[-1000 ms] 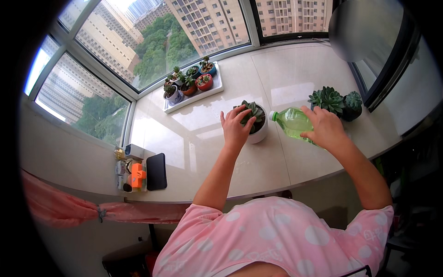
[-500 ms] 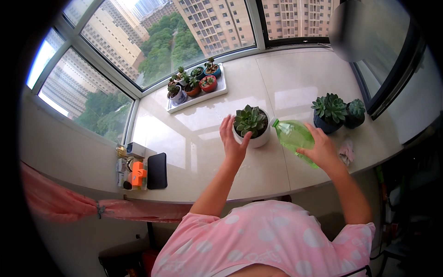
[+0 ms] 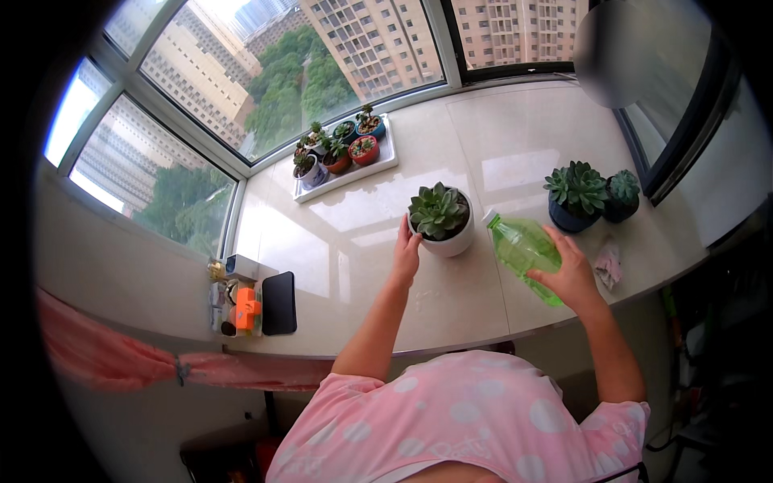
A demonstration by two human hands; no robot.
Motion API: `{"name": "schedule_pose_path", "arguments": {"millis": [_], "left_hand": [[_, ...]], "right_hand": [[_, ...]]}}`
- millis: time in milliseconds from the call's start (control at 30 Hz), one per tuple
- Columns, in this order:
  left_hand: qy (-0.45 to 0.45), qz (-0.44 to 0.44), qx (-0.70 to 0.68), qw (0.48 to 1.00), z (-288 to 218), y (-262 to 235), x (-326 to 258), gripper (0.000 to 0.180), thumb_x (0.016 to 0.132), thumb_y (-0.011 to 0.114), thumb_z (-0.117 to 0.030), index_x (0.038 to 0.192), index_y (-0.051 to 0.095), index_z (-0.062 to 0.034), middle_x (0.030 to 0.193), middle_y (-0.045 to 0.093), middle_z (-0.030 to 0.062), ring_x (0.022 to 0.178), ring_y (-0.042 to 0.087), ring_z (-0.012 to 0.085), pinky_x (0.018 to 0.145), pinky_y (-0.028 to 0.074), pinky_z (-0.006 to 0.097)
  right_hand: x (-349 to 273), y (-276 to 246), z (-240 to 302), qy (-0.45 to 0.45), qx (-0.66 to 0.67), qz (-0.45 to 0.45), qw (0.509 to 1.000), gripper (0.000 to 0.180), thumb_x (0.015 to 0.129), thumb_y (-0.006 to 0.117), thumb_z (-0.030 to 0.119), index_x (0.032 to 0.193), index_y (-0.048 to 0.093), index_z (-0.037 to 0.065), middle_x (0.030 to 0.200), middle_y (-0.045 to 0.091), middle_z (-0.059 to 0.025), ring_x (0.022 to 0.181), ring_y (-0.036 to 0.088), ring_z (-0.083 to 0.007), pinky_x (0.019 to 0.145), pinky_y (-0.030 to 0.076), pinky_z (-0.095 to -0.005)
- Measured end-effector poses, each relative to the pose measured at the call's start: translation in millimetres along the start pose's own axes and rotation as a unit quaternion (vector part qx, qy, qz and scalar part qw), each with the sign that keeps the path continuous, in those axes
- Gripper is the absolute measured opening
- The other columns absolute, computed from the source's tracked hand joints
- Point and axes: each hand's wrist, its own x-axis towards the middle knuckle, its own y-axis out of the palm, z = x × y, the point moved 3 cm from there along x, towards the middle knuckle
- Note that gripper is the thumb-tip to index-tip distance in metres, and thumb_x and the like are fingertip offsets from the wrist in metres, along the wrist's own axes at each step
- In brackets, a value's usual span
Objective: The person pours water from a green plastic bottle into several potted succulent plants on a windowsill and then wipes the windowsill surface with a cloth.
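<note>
A green succulent (image 3: 437,211) grows in a round white pot (image 3: 451,245) at the middle of the counter. My left hand (image 3: 407,256) grips the left side of this pot, its thumb by the near rim. To the right, my right hand (image 3: 570,275) is closed around a clear green plastic bottle (image 3: 525,248). The bottle is tilted, with its whitish neck end toward the pot and a small gap between them. I cannot tell how much liquid it contains.
Two dark pots with succulents (image 3: 576,190) stand at the right, near a crumpled pinkish cloth (image 3: 609,264). A white tray (image 3: 354,176) of several small potted succulents sits by the window. At the left lie a black phone-like slab (image 3: 279,303) and an orange object (image 3: 247,308).
My left hand has come down from beside the plant onto the pot's left side. The bottle in my right hand has moved slightly right, away from the pot.
</note>
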Motion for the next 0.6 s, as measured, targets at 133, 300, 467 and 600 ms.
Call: {"name": "schedule_pose_path", "arguments": {"millis": [133, 300, 467, 600], "left_hand": [[0.009, 0.122, 0.024, 0.992, 8, -21, 41, 0.061, 0.085, 0.040, -0.004, 0.145, 0.026, -0.0027, 0.147, 0.033, 0.0114, 0.135, 0.030, 0.0203, 0.109, 0.022, 0.030], [-0.042, 0.225, -0.018, 0.973, 2, -21, 73, 0.064, 0.080, 0.037, -0.002, 0.144, 0.028, -0.0020, 0.147, 0.033, 0.0101, 0.136, 0.029, 0.0197, 0.110, 0.020, 0.030], [0.055, 0.152, 0.070, 0.984, -23, -3, 62, 0.060, 0.083, 0.047, -0.011, 0.141, 0.033, -0.0016, 0.144, 0.036, 0.0127, 0.133, 0.032, 0.0236, 0.110, 0.022, 0.033], [0.305, 0.012, 0.334, 0.892, -66, 32, 12, 0.076, 0.077, 0.068, -0.029, 0.140, 0.033, -0.0051, 0.141, 0.037, 0.0164, 0.134, 0.029, 0.0317, 0.110, 0.022, 0.041]], "right_hand": [[-4, -3, 9, 0.032, -0.007, 0.028, 0.999, 0.076, 0.065, 0.080, 0.022, 0.132, 0.045, 0.009, 0.117, 0.057, -0.0163, 0.106, 0.057, -0.0309, 0.089, 0.045, -0.0368], [-8, -3, 8, 0.021, -0.002, 0.027, 0.999, 0.078, 0.065, 0.079, 0.026, 0.133, 0.045, 0.011, 0.113, 0.056, -0.0149, 0.103, 0.057, -0.0311, 0.087, 0.046, -0.0373], [-12, -6, 10, 0.018, -0.020, 0.019, 0.999, 0.078, 0.065, 0.079, 0.029, 0.133, 0.045, 0.012, 0.109, 0.056, -0.0139, 0.099, 0.056, -0.0316, 0.085, 0.047, -0.0383], [-12, -3, 6, 0.017, -0.025, 0.020, 0.999, 0.079, 0.064, 0.079, 0.030, 0.133, 0.045, 0.012, 0.108, 0.056, -0.0136, 0.099, 0.056, -0.0319, 0.084, 0.047, -0.0388]]}}
